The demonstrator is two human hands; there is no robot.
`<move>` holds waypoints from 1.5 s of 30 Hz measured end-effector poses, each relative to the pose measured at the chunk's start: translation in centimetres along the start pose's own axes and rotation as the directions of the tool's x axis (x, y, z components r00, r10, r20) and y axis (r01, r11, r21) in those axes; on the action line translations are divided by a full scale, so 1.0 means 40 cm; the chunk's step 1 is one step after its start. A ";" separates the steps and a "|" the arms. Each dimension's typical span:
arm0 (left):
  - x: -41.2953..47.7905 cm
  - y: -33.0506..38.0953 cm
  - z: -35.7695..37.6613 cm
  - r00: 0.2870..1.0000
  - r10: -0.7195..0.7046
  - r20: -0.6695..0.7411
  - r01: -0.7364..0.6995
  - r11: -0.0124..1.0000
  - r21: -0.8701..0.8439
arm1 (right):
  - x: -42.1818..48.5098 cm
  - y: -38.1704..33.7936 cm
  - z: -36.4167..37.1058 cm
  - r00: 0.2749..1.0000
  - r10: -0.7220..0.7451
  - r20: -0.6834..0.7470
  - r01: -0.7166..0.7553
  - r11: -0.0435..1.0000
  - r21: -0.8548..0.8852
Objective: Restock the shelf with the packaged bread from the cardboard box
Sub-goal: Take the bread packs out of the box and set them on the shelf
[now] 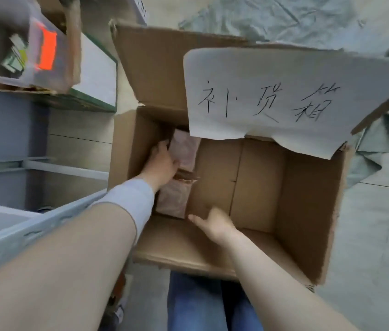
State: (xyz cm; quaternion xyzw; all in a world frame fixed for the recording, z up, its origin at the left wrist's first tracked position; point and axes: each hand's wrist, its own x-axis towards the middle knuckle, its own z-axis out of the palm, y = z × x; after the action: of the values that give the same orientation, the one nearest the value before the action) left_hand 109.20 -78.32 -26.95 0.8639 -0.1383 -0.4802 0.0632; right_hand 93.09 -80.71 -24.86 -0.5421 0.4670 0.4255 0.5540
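Bread packets (185,149), pinkish-brown and blurred, lying against the left inner wall of the cardboard box (308,199), one toward the far corner, another (172,199) nearer, with a thin brown strip between the two. Left hand (161,163) deep inside the box, fingers bent around the near edge of the far packet, grip clenched on it as far as the blur allows. Grey sleeve (131,199) covering the left wrist and part of the forearm, bare arm above it. Right hand (212,223) over the near inner wall of the box, fingers spread toward the nearer packet, grip released and holding nothing, not touching the bread. Rest of the box floor bare brown card with a seam down the middle. Far flaps standing open; on the right flap a white paper sheet (284,96) with three handwritten black characters, its lower edge torn and hanging over the opening. Left of the box, grey metal shelving (9,139) in several tiers, a perforated upright (33,235) running diagonally across the near corner. On an upper tier, a clear plastic bin (21,44) with an orange label (46,50) and some small items inside, too blurred to identify. Beyond and right of the box, crumpled grey-green cloth (272,15) on the tiled floor (379,235). Below the box, blue jeans (200,306) at the lower edge of the view.
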 end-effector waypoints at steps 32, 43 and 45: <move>-0.519 -0.105 -0.110 0.947 0.043 -0.319 -0.245 0.739 -0.628 | -0.411 0.145 -0.092 0.956 -0.193 -0.221 0.269 0.875 0.401; -1.342 -0.341 -0.232 0.612 -0.154 -0.776 -0.671 0.418 -0.612 | -0.909 0.072 0.169 0.670 -0.736 -0.102 0.737 0.642 0.210; -1.495 -0.393 -0.254 0.494 -0.194 -0.848 -0.729 0.439 -0.525 | -1.014 0.033 0.249 0.592 -0.806 -0.022 0.794 0.577 0.192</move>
State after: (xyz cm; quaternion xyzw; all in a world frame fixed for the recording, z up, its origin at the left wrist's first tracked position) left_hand 90.68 -45.64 23.22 0.7788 0.0062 0.0062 0.6272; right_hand 84.18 -69.29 14.34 -0.6269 0.1902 0.1038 0.7484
